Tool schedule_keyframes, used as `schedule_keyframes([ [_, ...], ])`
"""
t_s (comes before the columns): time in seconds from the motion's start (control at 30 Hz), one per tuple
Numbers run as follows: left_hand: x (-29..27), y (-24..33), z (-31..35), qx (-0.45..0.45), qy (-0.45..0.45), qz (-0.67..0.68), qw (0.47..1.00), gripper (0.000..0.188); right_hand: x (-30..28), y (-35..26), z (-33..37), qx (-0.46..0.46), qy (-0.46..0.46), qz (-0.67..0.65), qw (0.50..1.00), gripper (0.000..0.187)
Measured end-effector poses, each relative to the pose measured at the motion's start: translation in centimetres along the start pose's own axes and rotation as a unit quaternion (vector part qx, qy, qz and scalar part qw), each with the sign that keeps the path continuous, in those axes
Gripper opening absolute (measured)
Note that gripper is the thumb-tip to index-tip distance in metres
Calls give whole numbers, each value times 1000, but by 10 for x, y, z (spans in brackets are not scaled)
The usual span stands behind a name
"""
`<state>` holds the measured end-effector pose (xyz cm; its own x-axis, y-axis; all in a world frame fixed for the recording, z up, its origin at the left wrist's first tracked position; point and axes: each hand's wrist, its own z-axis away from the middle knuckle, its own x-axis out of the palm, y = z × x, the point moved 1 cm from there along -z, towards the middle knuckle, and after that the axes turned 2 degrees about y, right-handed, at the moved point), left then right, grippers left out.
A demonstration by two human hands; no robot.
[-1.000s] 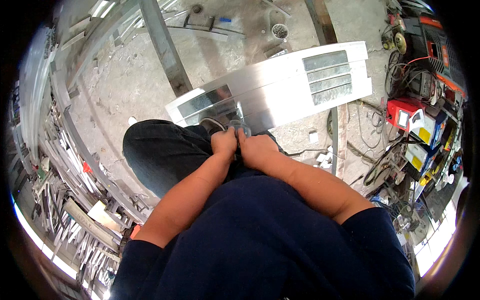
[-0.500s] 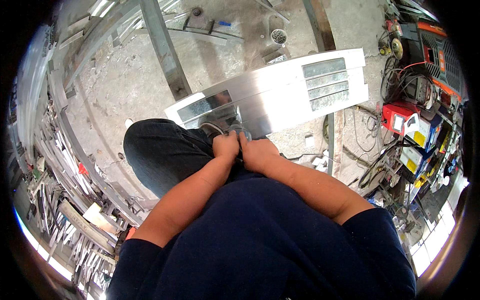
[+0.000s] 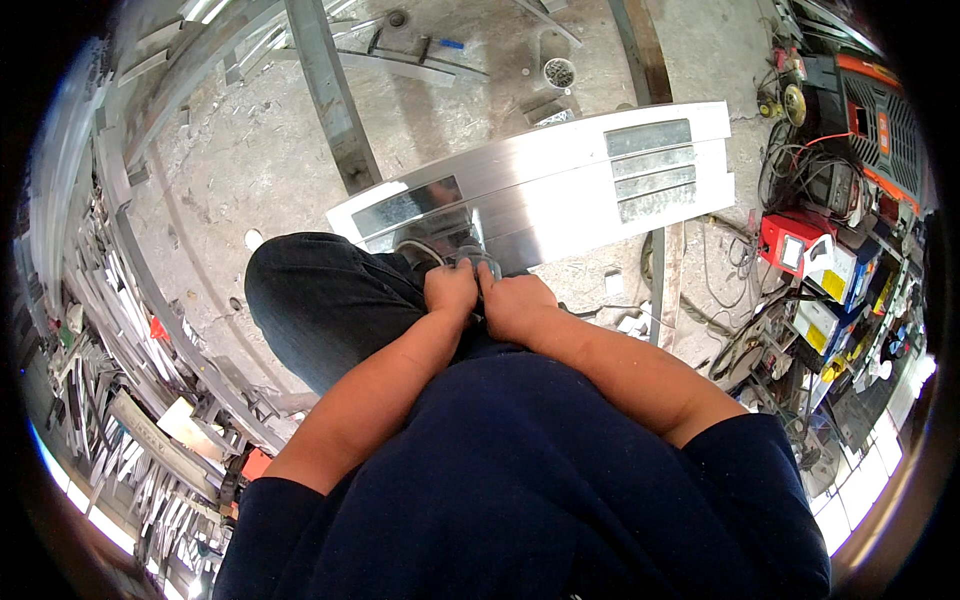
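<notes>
My left hand and my right hand are closed side by side around a grey, rounded hand tool. Most of the tool is hidden by my fingers, so its exact kind does not show. Its front end is at the near edge of a long, shiny metal panel; contact cannot be made out. The panel has a rectangular opening at its left and a slatted, louvred opening at its right. My shoe is at the panel's left part, beside the tool, with my bent knee to the left.
Two steel beams run under the panel. Beyond it stands a small bucket of small pieces. Metal strips are heaped at left. At right are a red machine, an orange-and-black machine and tangled cables.
Almost nothing differs. The whole view has shifted slightly, while both hands keep their grip on the tool at the same spot by the panel.
</notes>
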<state>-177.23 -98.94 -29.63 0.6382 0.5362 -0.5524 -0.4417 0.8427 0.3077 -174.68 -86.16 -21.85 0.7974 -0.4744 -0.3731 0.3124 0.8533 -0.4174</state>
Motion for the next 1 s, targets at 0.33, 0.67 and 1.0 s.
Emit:
schedule_keyframes([
  [0.33, -1, 1, -2, -15, 0, 1, 1000, 45, -2, 0, -1, -4, 4, -1, 1000, 69],
  [0.67, 2, 3, 0, -48, -2, 20, 999, 44, -3, 1, 1, 12, -5, -7, 1000, 71],
  [1.0, 7, -11, -2, -42, 12, 86, 995, 39, -7, 3, -1, -44, 34, 36, 998, 55],
])
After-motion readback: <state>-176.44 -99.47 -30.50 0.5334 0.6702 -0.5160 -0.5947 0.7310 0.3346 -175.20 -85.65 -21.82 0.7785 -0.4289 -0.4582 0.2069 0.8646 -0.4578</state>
